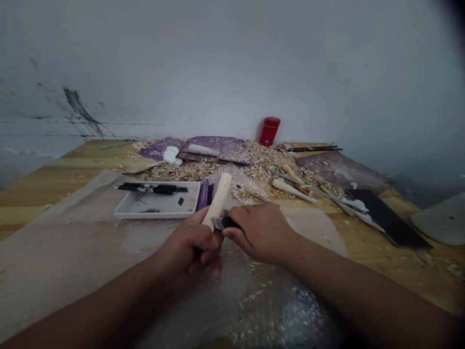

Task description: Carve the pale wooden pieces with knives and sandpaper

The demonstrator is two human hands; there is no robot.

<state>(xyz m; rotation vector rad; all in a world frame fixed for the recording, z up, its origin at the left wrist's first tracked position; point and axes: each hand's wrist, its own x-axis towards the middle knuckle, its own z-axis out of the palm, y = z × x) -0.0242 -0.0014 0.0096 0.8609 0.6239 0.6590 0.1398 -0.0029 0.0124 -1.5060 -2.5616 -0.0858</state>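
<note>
My left hand [198, 242] is wrapped round the lower part of a pale wooden stick [220, 196], which tilts up and away from me. In my right hand [261, 230] is a carving knife [228, 222] with a dark handle and a short blade. The blade lies against the stick just above my left fingers. The fingers of my right hand cover most of the handle. Below both hands, a clear plastic sheet [254, 300] is sprinkled with shavings.
A white tray [170, 209] with black pens [152, 188] stands left of the stick. Wood shavings [196, 169] are heaped behind, beside purple sheets [221, 144] and a red canister [270, 131]. Rightward lie a carved stick [292, 189], a long thin metal tool [319, 191] and a black slab [390, 218].
</note>
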